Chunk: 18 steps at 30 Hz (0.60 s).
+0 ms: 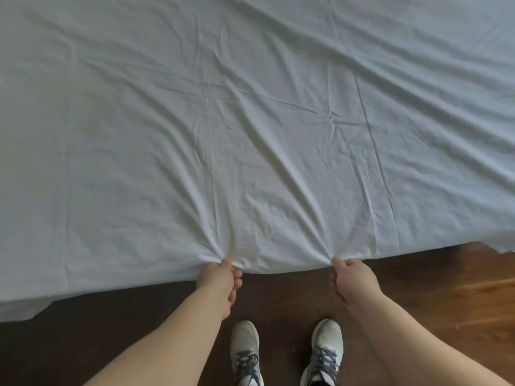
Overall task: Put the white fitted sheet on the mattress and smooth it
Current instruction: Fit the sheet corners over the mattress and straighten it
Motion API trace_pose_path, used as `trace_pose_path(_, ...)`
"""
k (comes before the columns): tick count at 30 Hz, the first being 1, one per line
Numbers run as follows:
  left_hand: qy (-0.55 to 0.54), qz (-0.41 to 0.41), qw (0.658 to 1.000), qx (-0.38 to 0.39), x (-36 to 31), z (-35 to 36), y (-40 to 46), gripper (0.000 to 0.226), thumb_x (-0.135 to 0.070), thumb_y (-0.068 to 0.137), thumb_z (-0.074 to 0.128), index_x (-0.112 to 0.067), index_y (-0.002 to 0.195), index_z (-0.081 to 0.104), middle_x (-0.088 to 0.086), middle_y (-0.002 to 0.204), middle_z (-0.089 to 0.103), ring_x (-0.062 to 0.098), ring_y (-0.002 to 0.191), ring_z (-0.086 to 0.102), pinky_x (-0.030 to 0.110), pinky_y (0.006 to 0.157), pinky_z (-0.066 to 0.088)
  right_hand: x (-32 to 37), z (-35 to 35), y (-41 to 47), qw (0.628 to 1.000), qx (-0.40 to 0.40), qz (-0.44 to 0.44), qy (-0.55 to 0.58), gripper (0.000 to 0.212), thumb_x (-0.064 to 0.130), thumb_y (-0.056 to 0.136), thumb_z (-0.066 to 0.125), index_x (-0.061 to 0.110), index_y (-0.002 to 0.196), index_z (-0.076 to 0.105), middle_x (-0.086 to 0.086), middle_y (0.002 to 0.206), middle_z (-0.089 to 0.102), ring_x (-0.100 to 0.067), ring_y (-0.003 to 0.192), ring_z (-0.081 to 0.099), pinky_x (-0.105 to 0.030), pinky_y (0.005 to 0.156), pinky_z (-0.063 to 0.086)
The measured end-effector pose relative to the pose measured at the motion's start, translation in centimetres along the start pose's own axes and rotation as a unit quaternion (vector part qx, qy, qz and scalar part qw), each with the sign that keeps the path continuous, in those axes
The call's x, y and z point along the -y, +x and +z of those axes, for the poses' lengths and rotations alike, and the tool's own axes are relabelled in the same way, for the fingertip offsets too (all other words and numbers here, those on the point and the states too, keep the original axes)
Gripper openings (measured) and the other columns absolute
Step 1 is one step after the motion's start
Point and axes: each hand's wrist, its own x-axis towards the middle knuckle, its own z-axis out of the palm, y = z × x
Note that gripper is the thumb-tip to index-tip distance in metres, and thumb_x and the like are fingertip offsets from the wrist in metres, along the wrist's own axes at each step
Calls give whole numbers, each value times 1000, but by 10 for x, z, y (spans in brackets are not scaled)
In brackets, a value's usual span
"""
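white fitted sheet (250, 121) lay creased over bed; left hand (220, 278) and right hand (352, 277) each pinched near hem above wooden floor (418, 288). likely mid-tensioning; next, tuck under edge.

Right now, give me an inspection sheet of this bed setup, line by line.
Surface: mattress hidden under the sheet; its near edge runs left to right.
Job's things: white fitted sheet spread out, heavily creased, with folds fanning out from both grip points.
Clutter: nothing seen.
Grippers: left hand pinches the sheet's near hem; right hand pinches the same hem further right.
Cables: nothing seen.
Surroundings: dark wooden floor; two pale sneakers with dark laces, toes toward the bed.
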Motion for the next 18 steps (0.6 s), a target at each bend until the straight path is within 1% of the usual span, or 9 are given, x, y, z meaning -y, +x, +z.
trace_pose_path(5,37,-40,999,-8,5,-12,-6,29,-33,106,50,-10,103,67,2,88,72,11,63,59,21,48,34,-6,-2,-4,1000,6,23,9,31,22,103,53,3,81,62,-10,62,58,-19,42,48,-25,41,33)
trace_pose_path(8,139,-81,986,38,0,-20,-13,25,-21,100,53,-7,95,73,0,80,69,8,55,53,18,46,34,1,-5,-12,994,70,84,26,30,21,104,52,6,80,58,-5,51,50,-15,33,38,-20,34,28)
trace_pose_path(10,284,38,958,22,-12,-22,-11,31,-28,98,48,-10,86,70,0,82,71,14,56,56,21,54,43,17,-5,-18,994,78,33,-65,31,23,103,52,6,78,59,-4,55,54,-15,40,45,-22,39,36)
trace_pose_path(11,366,146,919,-18,-20,-22,-6,35,-36,99,45,-12,87,67,1,87,73,19,65,61,26,63,50,28,-3,-20,984,48,-46,-163,32,27,103,51,6,80,61,-4,63,59,-16,49,53,-26,47,42)
trace_pose_path(12,437,267,856,-70,-30,-23,-3,34,-42,98,43,-15,94,63,5,99,71,24,82,64,34,77,55,40,-2,-23,957,1,-143,-253,32,32,102,49,8,87,64,-4,75,65,-18,63,60,-30,58,47)
trace_pose_path(14,496,424,743,-146,-50,-26,2,40,-49,96,47,-21,124,51,9,141,48,31,129,46,47,103,47,66,4,-29,889,-75,-301,-337,30,41,102,48,19,117,61,-5,120,64,-25,108,59,-39,87,50)
trace_pose_path(16,560,422,700,-140,-66,-33,14,73,-62,94,45,-39,154,11,4,167,-6,37,154,1,57,118,27,87,11,-26,827,-101,-381,-402,52,47,100,47,36,149,34,-3,161,25,-31,149,23,-51,117,30)
trace_pose_path(17,590,382,701,-121,-69,-36,18,83,-70,93,42,-47,154,-9,-1,166,-25,39,154,-12,61,119,20,92,15,-24,812,-82,-381,-434,63,49,99,47,43,155,17,1,168,4,-32,155,3,-57,122,18)
trace_pose_path(18,615,338,706,-94,-67,-40,25,89,-76,90,39,-50,151,-20,-1,164,-33,44,152,-16,64,120,15,93,18,-20,803,-52,-369,-464,72,50,98,48,48,156,6,6,168,-11,-32,156,-9,-63,122,12)
